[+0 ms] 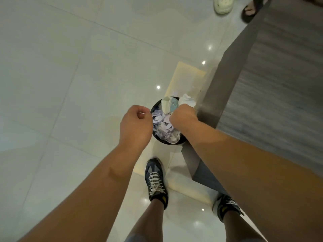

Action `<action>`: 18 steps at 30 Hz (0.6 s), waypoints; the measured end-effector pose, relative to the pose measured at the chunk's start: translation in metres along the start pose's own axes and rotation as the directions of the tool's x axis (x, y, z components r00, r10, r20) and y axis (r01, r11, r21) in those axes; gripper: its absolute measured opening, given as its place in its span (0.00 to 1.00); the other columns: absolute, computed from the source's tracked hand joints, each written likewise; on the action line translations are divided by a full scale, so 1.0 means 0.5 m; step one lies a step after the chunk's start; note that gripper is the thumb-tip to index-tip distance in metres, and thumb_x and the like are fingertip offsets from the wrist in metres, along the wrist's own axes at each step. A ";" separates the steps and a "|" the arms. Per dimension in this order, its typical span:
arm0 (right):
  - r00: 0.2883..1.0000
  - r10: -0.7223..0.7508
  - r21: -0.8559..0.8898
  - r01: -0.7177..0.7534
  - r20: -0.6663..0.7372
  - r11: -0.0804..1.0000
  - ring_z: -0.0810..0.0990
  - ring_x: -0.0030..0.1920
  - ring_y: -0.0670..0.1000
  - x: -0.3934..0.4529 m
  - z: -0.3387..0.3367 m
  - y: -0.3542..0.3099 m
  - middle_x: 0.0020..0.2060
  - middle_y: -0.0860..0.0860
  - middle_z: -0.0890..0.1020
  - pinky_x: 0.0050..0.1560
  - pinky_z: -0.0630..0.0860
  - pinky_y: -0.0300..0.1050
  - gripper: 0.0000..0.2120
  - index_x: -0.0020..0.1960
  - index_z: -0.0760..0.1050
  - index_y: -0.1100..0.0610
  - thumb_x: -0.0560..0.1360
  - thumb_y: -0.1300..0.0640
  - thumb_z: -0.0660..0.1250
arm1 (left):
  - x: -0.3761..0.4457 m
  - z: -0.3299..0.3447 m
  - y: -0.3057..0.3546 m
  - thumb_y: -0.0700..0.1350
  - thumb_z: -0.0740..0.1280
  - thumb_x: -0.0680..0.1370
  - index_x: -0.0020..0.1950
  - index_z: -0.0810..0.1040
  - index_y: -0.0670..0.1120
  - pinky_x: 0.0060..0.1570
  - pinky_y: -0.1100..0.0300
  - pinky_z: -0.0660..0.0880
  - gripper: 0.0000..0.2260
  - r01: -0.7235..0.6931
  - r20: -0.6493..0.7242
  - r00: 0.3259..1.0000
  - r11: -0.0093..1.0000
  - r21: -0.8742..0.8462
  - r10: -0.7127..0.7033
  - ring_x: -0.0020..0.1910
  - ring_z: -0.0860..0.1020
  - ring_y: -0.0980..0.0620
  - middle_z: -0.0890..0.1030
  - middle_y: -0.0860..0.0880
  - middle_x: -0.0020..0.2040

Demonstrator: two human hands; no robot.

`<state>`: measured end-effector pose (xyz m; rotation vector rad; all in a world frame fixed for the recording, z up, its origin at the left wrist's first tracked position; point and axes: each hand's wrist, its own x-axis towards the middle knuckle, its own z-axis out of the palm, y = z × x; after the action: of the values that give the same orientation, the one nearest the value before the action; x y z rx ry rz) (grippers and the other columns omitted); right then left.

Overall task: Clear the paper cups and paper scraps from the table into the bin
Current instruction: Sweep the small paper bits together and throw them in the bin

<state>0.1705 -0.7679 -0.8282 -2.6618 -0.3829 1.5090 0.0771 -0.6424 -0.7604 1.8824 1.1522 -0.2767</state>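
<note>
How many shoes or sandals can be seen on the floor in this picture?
4. One dark sneaker below the bin, another sneaker at lower right beside the table, a pale clog and a dark sandal at the top edge. Others may lie outside the view.

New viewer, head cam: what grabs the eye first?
Two bare forearms converge on a black bin on the floor beside the grey table, stuffed with paper scraps and paper cups. The right hand is fisted over it; the left hand hovers loosely curled at its rim.
</note>
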 end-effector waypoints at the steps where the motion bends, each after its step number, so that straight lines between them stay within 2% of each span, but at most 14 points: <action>1: 1.000 0.018 0.027 -0.018 -0.008 0.999 0.80 0.63 0.59 -0.010 -0.002 -0.003 0.58 0.55 0.80 0.56 0.79 0.50 0.15 0.68 0.78 0.58 0.83 0.56 0.66 | -0.003 0.002 0.002 0.48 0.63 0.78 0.47 0.80 0.59 0.31 0.63 0.72 0.08 -0.002 0.011 1.000 1.000 0.016 0.002 0.34 0.80 0.60 0.83 0.58 0.38; 3: 0.995 0.092 0.196 -0.082 -0.047 0.977 0.81 0.58 0.57 -0.024 -0.011 -0.005 0.58 0.56 0.82 0.56 0.78 0.50 0.13 0.63 0.79 0.57 0.84 0.53 0.63 | -0.012 0.015 0.028 0.47 0.64 0.79 0.45 0.79 0.59 0.25 0.72 0.69 0.07 -0.026 0.052 0.998 0.998 0.061 0.023 0.33 0.79 0.69 0.82 0.59 0.37; 5: 0.989 0.098 0.426 -0.041 -0.111 0.904 0.80 0.48 0.57 -0.057 -0.032 -0.005 0.52 0.57 0.84 0.48 0.74 0.48 0.12 0.54 0.78 0.57 0.85 0.51 0.61 | -0.016 0.025 0.076 0.48 0.65 0.80 0.45 0.79 0.58 0.24 0.75 0.68 0.07 -0.057 0.118 0.992 0.991 0.120 0.043 0.33 0.77 0.74 0.81 0.58 0.38; 6: 0.984 0.108 0.537 -0.017 -0.139 0.844 0.79 0.45 0.56 -0.079 -0.039 -0.005 0.49 0.57 0.83 0.45 0.73 0.48 0.11 0.52 0.76 0.56 0.85 0.51 0.59 | -0.017 0.031 0.099 0.48 0.65 0.81 0.45 0.79 0.57 0.24 0.75 0.68 0.06 -0.076 0.159 0.986 0.983 0.165 0.049 0.33 0.78 0.72 0.81 0.58 0.40; 8: 0.975 0.153 0.651 -0.011 -0.162 0.759 0.78 0.45 0.56 -0.130 -0.069 0.008 0.47 0.54 0.81 0.45 0.74 0.49 0.08 0.53 0.73 0.56 0.85 0.53 0.57 | -0.010 0.039 0.156 0.50 0.63 0.82 0.46 0.78 0.57 0.24 0.71 0.68 0.06 -0.156 0.241 0.967 0.946 0.285 0.087 0.32 0.79 0.62 0.81 0.58 0.41; 10: 0.954 0.225 0.733 -0.007 -0.200 0.681 0.80 0.43 0.55 -0.173 -0.100 0.032 0.44 0.52 0.80 0.43 0.74 0.48 0.08 0.52 0.72 0.54 0.84 0.52 0.57 | 0.012 0.048 0.214 0.50 0.62 0.82 0.46 0.77 0.56 0.29 0.67 0.68 0.07 -0.216 0.271 0.957 0.885 0.413 0.107 0.35 0.78 0.61 0.81 0.58 0.40; 12: 0.930 0.306 0.810 -0.015 -0.204 0.586 0.77 0.37 0.51 -0.209 -0.126 0.062 0.39 0.50 0.79 0.38 0.73 0.45 0.09 0.46 0.72 0.53 0.83 0.52 0.58 | 0.037 0.061 0.261 0.49 0.61 0.82 0.46 0.78 0.53 0.33 0.63 0.69 0.07 -0.261 0.297 0.947 0.837 0.481 0.124 0.40 0.80 0.56 0.82 0.55 0.42; 15: 0.927 0.365 0.902 -0.085 -0.084 0.424 0.75 0.35 0.48 -0.247 -0.135 0.095 0.37 0.51 0.79 0.36 0.73 0.44 0.13 0.41 0.72 0.55 0.83 0.54 0.58 | 0.072 0.099 0.315 0.46 0.63 0.81 0.45 0.77 0.53 0.33 0.63 0.69 0.06 -0.311 0.364 0.923 0.802 0.511 0.126 0.41 0.78 0.56 0.81 0.55 0.43; 18: 0.910 0.414 0.967 -0.094 -0.012 0.236 0.74 0.37 0.51 -0.243 -0.113 0.077 0.36 0.50 0.77 0.43 0.76 0.51 0.14 0.37 0.71 0.54 0.82 0.56 0.59 | 0.136 0.167 0.340 0.44 0.64 0.80 0.47 0.78 0.52 0.37 0.61 0.73 0.05 -0.330 0.439 0.896 0.769 0.547 0.072 0.41 0.78 0.56 0.81 0.54 0.46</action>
<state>0.1662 -0.8307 -0.7038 -1.8037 0.8347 0.8364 0.2710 -0.6959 -0.7517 2.3415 0.5911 -0.9595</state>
